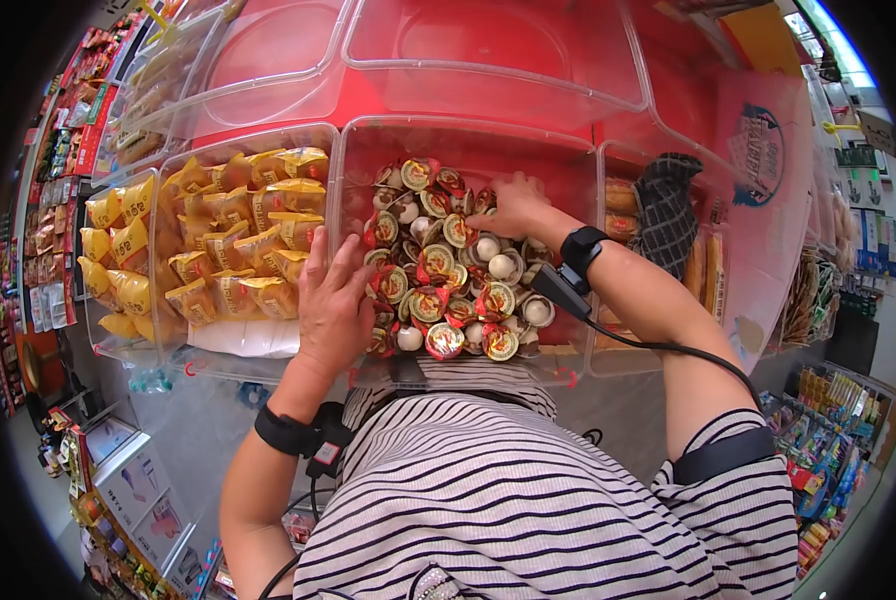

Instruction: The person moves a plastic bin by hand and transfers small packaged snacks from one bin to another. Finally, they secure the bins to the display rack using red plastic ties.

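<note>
A clear plastic bin [468, 126] in the middle holds a heap of small round packaged items [433, 270] with gold and red lids and whitish domed undersides. Over the bin's left wall lies my left hand [335, 300], fingers spread and pointing away from me, beside the heap's left edge; nothing shows in it. My right hand [516, 207] reaches into the same bin at the heap's upper right. Its fingers are bent against the items there, and whether they grip one is hidden.
Yellow-wrapped packages [233, 240] fill the bins to the left. A right-hand bin holds long packaged items [713, 275] and a dark checked cloth [665, 210]. Transparent lids or bins [498, 72] stand behind on a red surface. Shelves of goods flank both sides.
</note>
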A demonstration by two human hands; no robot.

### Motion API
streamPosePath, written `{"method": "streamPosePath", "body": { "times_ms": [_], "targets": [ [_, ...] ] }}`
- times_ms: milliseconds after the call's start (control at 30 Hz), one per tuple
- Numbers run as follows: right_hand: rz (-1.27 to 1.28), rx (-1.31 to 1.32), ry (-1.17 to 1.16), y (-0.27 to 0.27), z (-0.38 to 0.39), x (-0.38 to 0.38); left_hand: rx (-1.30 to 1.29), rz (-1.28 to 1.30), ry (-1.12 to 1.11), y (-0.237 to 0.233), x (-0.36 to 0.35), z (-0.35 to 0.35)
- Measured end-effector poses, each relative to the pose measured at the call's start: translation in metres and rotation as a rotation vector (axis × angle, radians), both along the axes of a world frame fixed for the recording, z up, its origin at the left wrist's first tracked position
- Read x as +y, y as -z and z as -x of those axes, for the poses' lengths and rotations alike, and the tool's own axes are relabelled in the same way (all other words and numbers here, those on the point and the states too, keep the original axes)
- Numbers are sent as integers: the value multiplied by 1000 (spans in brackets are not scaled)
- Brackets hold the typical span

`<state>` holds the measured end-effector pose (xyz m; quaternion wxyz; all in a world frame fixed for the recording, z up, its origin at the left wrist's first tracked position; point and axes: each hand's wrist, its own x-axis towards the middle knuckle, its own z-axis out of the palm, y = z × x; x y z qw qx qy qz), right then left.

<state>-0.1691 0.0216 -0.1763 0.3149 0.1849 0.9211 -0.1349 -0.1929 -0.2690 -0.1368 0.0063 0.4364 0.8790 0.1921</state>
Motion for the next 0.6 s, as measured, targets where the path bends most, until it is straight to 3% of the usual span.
{"method": "streamPosePath", "body": {
  "times_ms": [100, 167, 200, 233, 300, 333, 533, 600],
  "targets": [
    [282, 95, 13, 14, -22, 5, 28, -22, -10, 4, 1, 2],
    [549, 15, 159, 0, -26, -4, 26, -23, -15, 4, 1, 1],
    [265, 14, 9, -4, -26, -18, 21, -19, -16, 4, 1, 1],
    [318, -2, 122, -24, -28, -30, 23, -16, -22, 4, 2, 2],
    [646, 172, 296, -5, -44, -38, 14, 1, -25, 2, 2, 0],
    [548, 90, 284, -23, -46, -46, 19, -1, -27, 2, 3, 0],
    [385, 169, -61, -42, -67, -87, 43, 13, -11, 3, 2, 0],
    [475, 180, -130, -45, -63, -99, 59, 1, -2, 6, 3, 2]
  ]
}}
